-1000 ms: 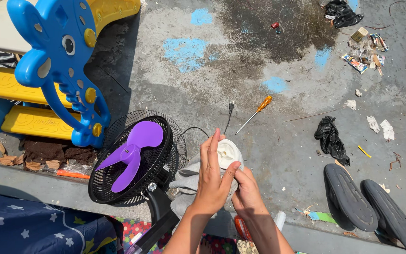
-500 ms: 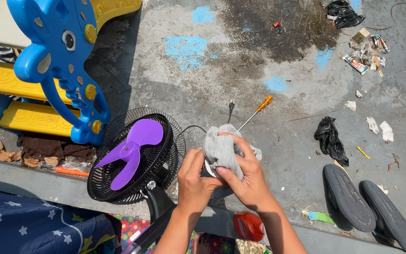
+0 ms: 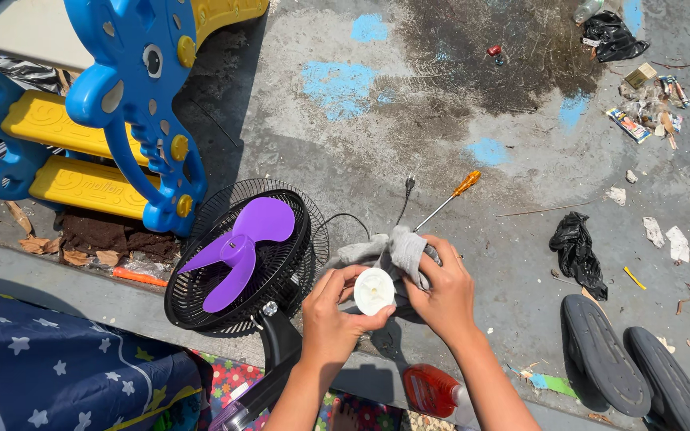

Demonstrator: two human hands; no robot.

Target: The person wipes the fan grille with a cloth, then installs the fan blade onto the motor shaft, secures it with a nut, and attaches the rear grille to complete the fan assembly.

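My left hand [image 3: 335, 313] holds a small round white plastic cap [image 3: 374, 290] by its edge. My right hand [image 3: 443, 291] grips a grey cloth [image 3: 402, 249] and presses it against the cap. Both hands hover just right of a black floor fan [image 3: 237, 275] with a purple blade [image 3: 241, 247], whose front grille is off. A screwdriver with an orange handle [image 3: 450, 197] lies on the concrete just beyond the hands, beside the fan's black plug and cord [image 3: 406, 191].
A blue and yellow plastic toy slide [image 3: 97, 104] stands at the upper left. A pair of black sandals [image 3: 628, 369] lies at lower right, a black rag [image 3: 575, 247] nearby. A red bottle [image 3: 433, 391] sits below the hands. Litter is scattered at upper right.
The white cap, covered by the cloth half a second ago, now shows in my left hand; the cloth has shifted to my right hand's side. The view moved slightly.
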